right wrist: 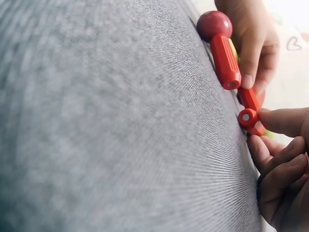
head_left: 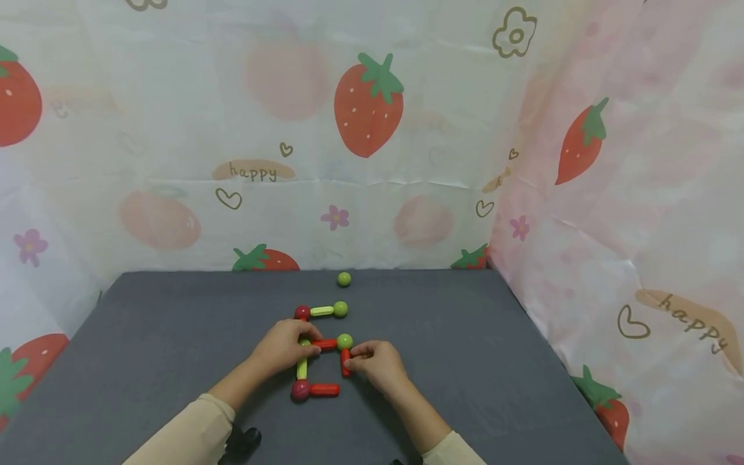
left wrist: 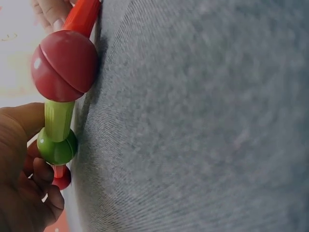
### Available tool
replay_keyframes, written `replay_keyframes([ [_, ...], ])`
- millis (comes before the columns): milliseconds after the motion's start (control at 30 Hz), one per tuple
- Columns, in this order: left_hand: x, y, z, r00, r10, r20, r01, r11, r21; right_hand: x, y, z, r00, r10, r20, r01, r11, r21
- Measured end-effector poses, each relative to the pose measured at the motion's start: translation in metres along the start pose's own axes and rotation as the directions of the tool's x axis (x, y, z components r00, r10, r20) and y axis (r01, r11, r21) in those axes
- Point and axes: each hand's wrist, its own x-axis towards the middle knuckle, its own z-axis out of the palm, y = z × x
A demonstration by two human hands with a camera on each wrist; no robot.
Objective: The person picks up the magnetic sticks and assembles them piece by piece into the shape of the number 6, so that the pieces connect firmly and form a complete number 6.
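Note:
A figure of magnetic rods and balls lies on the dark grey table. My left hand point(head_left: 281, 345) pinches a green ball point(left wrist: 57, 147) at its left side, partly hidden by the fingers in the head view. From that ball a yellow-green rod point(head_left: 301, 370) runs to a dark red ball point(head_left: 300, 390), which bears a red rod point(head_left: 325, 389) pointing right. Another red rod point(head_left: 327, 344) leads right to a second green ball point(head_left: 345, 341). Just below this ball, my right hand point(head_left: 380, 368) pinches an upright-lying red rod point(right wrist: 246, 117) between thumb and fingers.
Farther back, a red ball point(head_left: 302, 312) joins a yellow-green rod point(head_left: 321, 311) and a green ball point(head_left: 340, 309). A loose green ball point(head_left: 344, 279) lies near the table's far edge. Strawberry-patterned cloth point(head_left: 372, 213) hangs behind and to the sides. A black object point(head_left: 247, 439) is beside the left sleeve.

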Motion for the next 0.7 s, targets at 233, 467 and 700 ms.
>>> replay_keyframes([
  [233,-0.007,0.003,-0.006,1.000,-0.005,-0.018,0.005,1.000,-0.018,0.002,0.003,-0.001,1.000,-0.011,0.007,0.011,1.000,-0.014],
  [467,-0.024,0.013,-0.016,0.997,-0.053,-0.057,0.048,0.995,-0.087,0.001,0.003,-0.002,1.000,-0.019,0.015,0.019,1.000,-0.013],
  [700,-0.045,0.025,-0.016,0.996,-0.053,-0.073,0.048,0.996,-0.075,0.001,0.003,-0.001,1.000,-0.023,0.021,0.023,1.000,-0.005],
])
